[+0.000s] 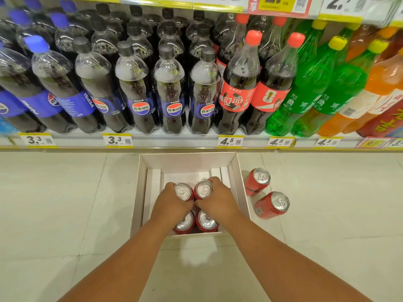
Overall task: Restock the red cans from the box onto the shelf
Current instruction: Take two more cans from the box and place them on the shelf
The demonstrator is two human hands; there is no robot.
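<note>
Hands point(172, 203) point(218, 201) gripping cylindrical cans point(184, 191) in cardboard box point(187, 161).

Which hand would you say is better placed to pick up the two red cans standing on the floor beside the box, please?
Right, probably. The two floor cans stand just outside the right wall of the white box, on the side of the right hand. The left hand would have to cross over the box.

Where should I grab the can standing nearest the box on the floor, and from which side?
Grip that can around its side wall, coming from above or the right. It stands upright and clear, but the box wall crowds its left and another can sits close in front. Both hands are busy in the box.
</note>
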